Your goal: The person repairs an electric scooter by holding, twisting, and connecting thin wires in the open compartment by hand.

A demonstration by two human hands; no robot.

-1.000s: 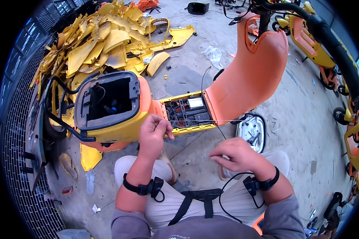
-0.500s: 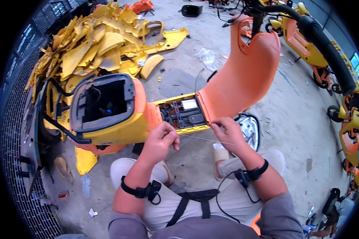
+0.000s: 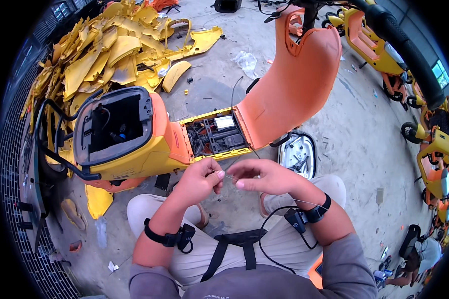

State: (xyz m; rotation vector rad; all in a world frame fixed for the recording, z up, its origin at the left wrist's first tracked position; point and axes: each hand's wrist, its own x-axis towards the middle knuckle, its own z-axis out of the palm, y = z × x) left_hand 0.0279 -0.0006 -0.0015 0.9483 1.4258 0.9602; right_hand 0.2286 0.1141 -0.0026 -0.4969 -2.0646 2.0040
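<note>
My left hand (image 3: 201,177) is closed, thumb against fingers, pinching a thin pale wire (image 3: 309,202). The wire runs toward my right hand and shows again beside the right forearm. Close by, my right hand (image 3: 264,176) has curved fingers, with a gap between thumb and forefinger where the wire passes. Both hands are just in front of a yellow and orange scooter body (image 3: 129,164). Its open floor compartment (image 3: 214,135) holds dark parts, cables and a silver box. Left of that is an open black seat well (image 3: 113,124).
A heap of yellow plastic panels (image 3: 119,50) lies at the far left. The orange front shield (image 3: 294,84) rises at the right, below a black handlebar (image 3: 399,40). A white tray of small parts (image 3: 297,155) sits on the floor. More scooters (image 3: 436,159) line the right side.
My right hand has left the compartment's near edge and come left and down beside my left hand. The left hand still pinches the wire. The view has shifted slightly.
</note>
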